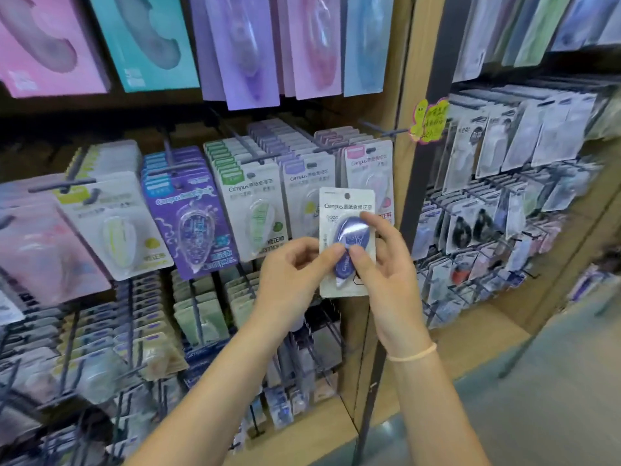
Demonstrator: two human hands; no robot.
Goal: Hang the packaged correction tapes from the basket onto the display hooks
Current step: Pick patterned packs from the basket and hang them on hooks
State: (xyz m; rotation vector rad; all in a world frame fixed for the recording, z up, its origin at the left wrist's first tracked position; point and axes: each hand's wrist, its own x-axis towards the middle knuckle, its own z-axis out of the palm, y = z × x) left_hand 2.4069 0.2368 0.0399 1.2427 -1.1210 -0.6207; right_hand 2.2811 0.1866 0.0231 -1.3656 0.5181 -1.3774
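Both my hands hold one packaged correction tape, a white card with a blue tape in a clear blister, upright in front of the display. My left hand pinches its left edge with thumb and fingers. My right hand grips its right side, thumb on the blister and a fingertip near the card's upper right. The card's hang hole is at its top, free of any hook. Behind it hang rows of similar packs on display hooks. The basket is not in view.
Purple, green and pink correction tape packs fill the middle row of hooks. Larger pastel packs hang above. Lower hooks carry several smaller packs. A wooden post with a yellow-green note separates a second rack on the right.
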